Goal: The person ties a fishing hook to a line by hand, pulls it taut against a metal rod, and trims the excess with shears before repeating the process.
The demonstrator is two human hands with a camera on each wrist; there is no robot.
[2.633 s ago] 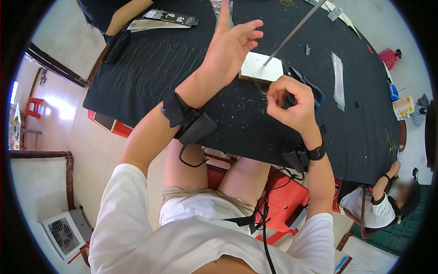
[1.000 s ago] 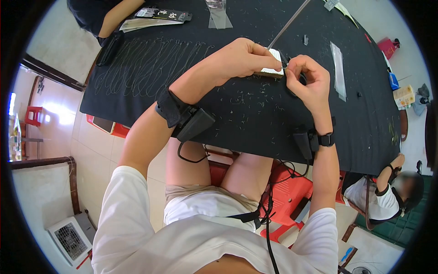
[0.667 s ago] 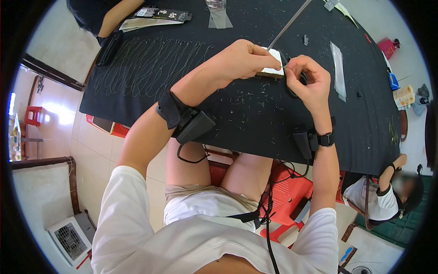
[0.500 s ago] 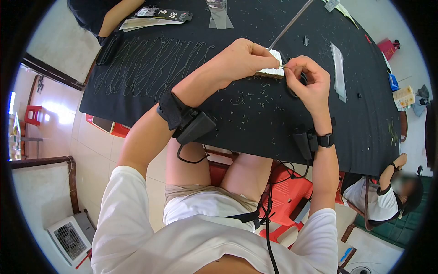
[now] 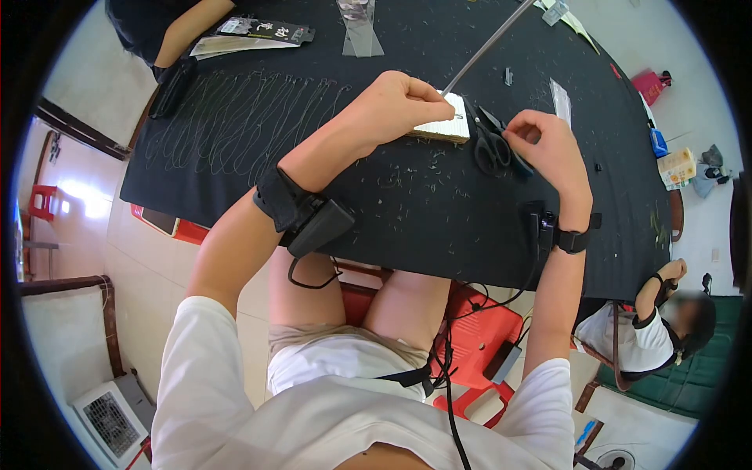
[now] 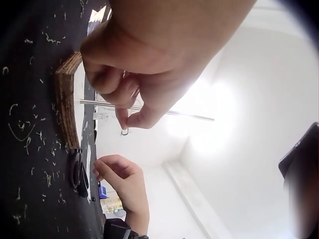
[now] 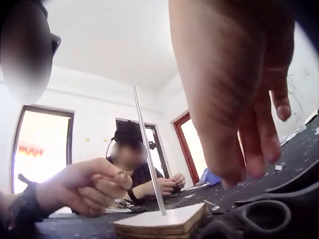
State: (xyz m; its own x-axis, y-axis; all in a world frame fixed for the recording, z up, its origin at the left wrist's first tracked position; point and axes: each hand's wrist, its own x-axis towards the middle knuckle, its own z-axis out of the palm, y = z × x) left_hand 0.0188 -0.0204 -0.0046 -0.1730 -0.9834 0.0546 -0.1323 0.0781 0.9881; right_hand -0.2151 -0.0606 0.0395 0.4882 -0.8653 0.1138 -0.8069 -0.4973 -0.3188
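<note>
My left hand [image 5: 399, 106] is over the white-topped block [image 5: 440, 130], thumb and forefinger pinching a small metal fish hook [image 6: 125, 132]. Its bent end pokes out below the fingertips in the left wrist view. From the block rises a thin metal rod [image 5: 489, 47], right beside that hand. My right hand [image 5: 552, 149] is apart to the right, its fingertips by black-handled scissors [image 5: 489, 153] and a second tool with a blue-tipped handle [image 5: 521, 164]. In the right wrist view its fingers [image 7: 254, 144] hang loosely downward, with nothing visible in them.
Several looped fishing lines [image 5: 235, 117] lie in a row on the black cloth [image 5: 376, 219], at left. Behind them are a black package [image 5: 270, 30] and a clear plastic sleeve [image 5: 360, 43]. Short line clippings litter the front. Another person's arm [image 5: 192, 31] rests at the far left.
Earlier the left hand was raised with spread fingers; then both hands met at the block, fingertips together. Now the right hand has moved right, away from the left, uncovering the scissors.
</note>
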